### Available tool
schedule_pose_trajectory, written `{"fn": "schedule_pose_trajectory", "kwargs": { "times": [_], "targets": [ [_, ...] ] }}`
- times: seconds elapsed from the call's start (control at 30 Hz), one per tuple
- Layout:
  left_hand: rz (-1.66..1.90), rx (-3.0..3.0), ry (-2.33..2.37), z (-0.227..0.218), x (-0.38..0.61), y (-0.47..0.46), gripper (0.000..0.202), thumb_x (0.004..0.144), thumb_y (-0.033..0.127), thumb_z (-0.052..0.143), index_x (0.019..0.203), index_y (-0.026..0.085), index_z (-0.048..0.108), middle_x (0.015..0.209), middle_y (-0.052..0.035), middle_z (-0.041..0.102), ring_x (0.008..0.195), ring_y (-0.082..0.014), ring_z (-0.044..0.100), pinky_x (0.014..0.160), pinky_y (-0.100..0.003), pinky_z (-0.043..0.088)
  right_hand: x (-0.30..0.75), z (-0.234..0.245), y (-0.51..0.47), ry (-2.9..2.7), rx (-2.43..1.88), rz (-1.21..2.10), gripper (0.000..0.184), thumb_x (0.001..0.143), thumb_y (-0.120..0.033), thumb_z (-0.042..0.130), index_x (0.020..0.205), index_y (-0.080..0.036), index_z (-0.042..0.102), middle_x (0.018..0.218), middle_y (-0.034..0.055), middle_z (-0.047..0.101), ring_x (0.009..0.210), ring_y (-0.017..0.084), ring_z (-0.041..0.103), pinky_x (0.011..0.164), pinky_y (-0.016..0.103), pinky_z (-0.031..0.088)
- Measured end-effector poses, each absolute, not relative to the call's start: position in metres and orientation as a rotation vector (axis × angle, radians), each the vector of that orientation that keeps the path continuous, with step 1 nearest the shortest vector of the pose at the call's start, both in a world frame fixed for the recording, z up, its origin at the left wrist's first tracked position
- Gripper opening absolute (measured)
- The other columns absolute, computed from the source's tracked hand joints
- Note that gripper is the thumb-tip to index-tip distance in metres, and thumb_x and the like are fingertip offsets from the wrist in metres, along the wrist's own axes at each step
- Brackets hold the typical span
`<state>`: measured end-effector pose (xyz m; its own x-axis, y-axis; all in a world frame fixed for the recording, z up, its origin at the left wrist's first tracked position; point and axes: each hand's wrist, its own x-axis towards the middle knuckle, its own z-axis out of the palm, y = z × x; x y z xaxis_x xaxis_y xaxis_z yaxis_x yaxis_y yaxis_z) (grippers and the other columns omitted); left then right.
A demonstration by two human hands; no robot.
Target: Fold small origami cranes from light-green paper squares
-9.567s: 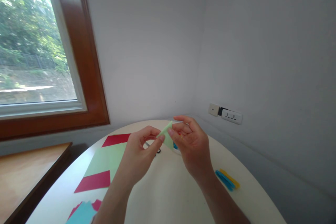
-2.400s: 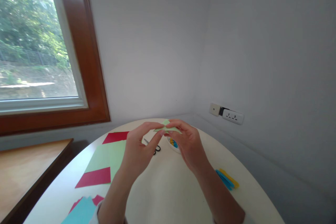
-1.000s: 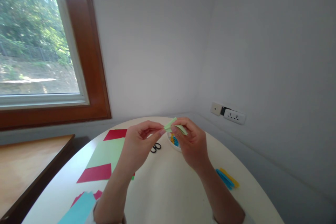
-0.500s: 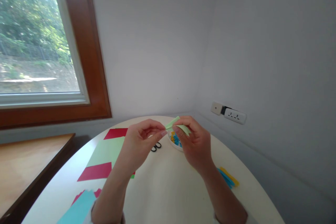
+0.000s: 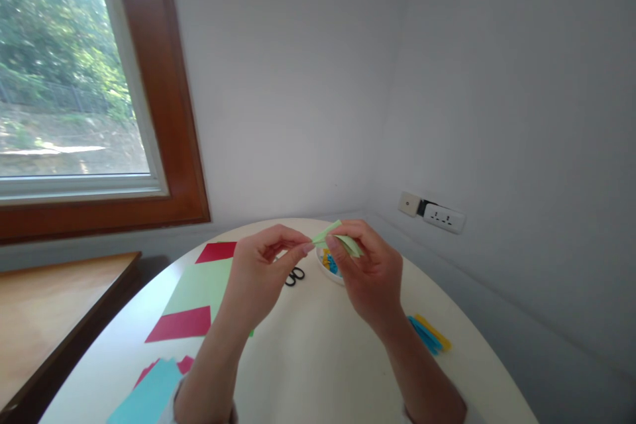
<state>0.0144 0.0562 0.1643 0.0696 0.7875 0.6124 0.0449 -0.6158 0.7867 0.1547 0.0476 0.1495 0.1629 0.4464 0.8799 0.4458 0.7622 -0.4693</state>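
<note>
The left hand (image 5: pixel 258 271) and right hand (image 5: pixel 370 271) both pinch a small folded pale green paper piece (image 5: pixel 338 240). Broader seconds ago, it is now creased narrower, so the folding has advanced

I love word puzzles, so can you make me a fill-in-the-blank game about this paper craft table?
The left hand and right hand pinch a small folded ___ paper.
Black ___ lie on the table just past the left hand.
The blue and yellow strips lie ___ of the right hand.
Missing words: green, scissors, right.
</note>
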Motion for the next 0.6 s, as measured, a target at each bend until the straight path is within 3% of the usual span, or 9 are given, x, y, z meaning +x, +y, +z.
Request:
{"fn": "schedule_pose_trajectory", "kwargs": {
  "times": [0.6],
  "targets": [
    [1.775,2.132,0.985,0.1613,0.0142,0.0492,0.008,0.076,0.019,0.063,0.074,0.023,0.070,0.069,0.0041,0.071,0.060,-0.0094,0.063,0.049,-0.017,0.044,0.1531,0.1522,0.0417,-1.374,-0.814,-0.037,0.008,0.080,-0.020,0.058,0.072,-0.022,0.061,0.070,-0.0006,0.066,0.066,0.014,0.060,0.063,0.026,0.049]
  ]
}}
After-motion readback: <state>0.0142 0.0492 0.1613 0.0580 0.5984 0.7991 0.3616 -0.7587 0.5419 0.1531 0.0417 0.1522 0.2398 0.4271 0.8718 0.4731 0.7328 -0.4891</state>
